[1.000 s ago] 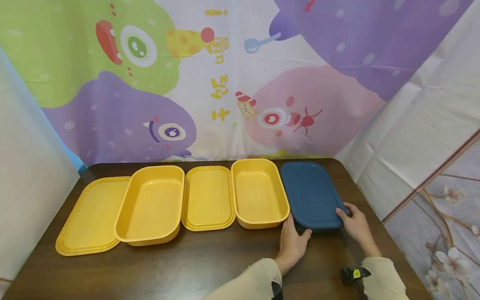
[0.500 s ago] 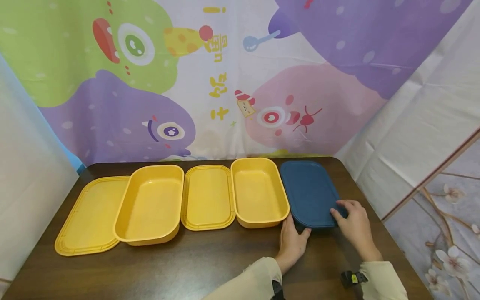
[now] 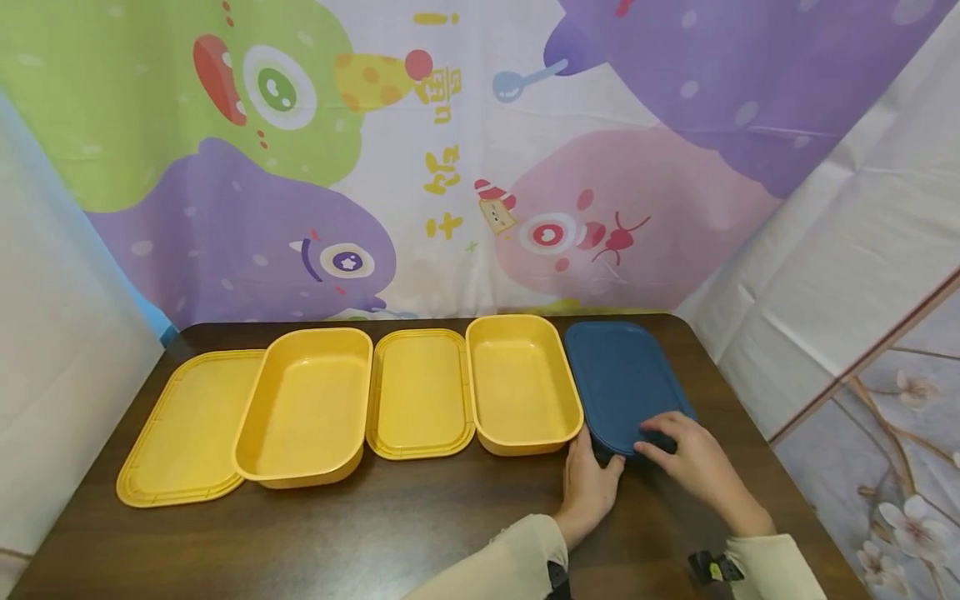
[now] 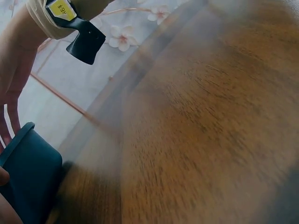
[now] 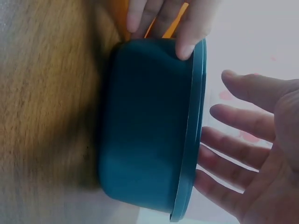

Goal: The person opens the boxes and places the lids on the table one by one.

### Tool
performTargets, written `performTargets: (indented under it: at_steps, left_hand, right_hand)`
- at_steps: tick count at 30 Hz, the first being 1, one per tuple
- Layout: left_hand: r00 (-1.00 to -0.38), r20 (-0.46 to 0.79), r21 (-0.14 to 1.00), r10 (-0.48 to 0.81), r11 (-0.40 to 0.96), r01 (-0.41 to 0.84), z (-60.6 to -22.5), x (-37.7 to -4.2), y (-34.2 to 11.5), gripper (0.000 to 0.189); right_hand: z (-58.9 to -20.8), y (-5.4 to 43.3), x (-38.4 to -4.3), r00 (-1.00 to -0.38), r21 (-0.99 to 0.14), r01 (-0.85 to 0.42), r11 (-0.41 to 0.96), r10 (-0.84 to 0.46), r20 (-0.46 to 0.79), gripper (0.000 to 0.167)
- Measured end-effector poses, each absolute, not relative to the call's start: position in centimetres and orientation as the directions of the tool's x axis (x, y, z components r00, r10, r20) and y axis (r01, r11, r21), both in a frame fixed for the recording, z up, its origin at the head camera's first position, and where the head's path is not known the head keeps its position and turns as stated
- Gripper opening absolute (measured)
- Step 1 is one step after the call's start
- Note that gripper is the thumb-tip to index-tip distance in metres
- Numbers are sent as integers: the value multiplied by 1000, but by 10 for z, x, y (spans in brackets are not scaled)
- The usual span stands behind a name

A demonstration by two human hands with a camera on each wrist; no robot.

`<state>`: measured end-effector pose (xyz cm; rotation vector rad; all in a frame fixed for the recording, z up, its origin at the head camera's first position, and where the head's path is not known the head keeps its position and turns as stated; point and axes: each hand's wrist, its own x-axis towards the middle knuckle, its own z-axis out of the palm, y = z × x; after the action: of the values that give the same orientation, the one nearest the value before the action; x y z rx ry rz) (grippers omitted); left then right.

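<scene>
A blue lunch box (image 5: 145,121) with its blue lid (image 3: 626,375) on top stands at the right end of the row. My left hand (image 3: 588,487) holds its near left corner; in the right wrist view the thumb lies on the near wall below the rim and the fingers (image 5: 154,18) go round the side. Over the lid's near right part is my right hand (image 3: 697,462), fingers spread. Some of those fingertips touch the lid in the right wrist view, while the thumb is off it. The inside of the lunch box is hidden.
Left of the blue one are a small yellow box (image 3: 525,387), a small yellow lid (image 3: 422,392), a larger yellow box (image 3: 307,408) and a larger yellow lid (image 3: 191,433). All rest on the brown table (image 3: 360,533). A printed cloth (image 3: 442,275) hangs behind.
My right hand has moved left from the lid's right edge to over its near part. The left hand stays at the corner, and the lunch box has hardly moved.
</scene>
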<state>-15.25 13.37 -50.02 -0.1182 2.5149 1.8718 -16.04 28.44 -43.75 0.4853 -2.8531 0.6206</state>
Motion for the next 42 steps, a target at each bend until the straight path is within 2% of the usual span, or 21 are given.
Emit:
performTargets:
  at_steps: [8,17,26,34,42]
  left_hand:
    - [-996,-65,962,-56,261,-77,-501,-152,134,70]
    - [-996,-61,964,-65,255,-76,-503,-153,135,68]
    - [-995,-53,956,-83,283,-75,-501,-153,137,67]
    - [-995,-56,957,-79,279,-77,-500,-153,137,68]
    - [-996,-48,960,-72,272,-66,-500,-152,134,68]
  right_hand:
    - [-443,275,-159,-884,-243,-425,872,-341,320,24]
    - [-443,269,-156,-863,-104,-453,885,-407,300,27]
    - [-451,266,-154,-717,67,-559,826,-523,461,31]
    - [-453,270,-155,-662,127,-586,800,-563,495,31]
    - [-450,270,-156,-657,141,-597,790,-582,480,29]
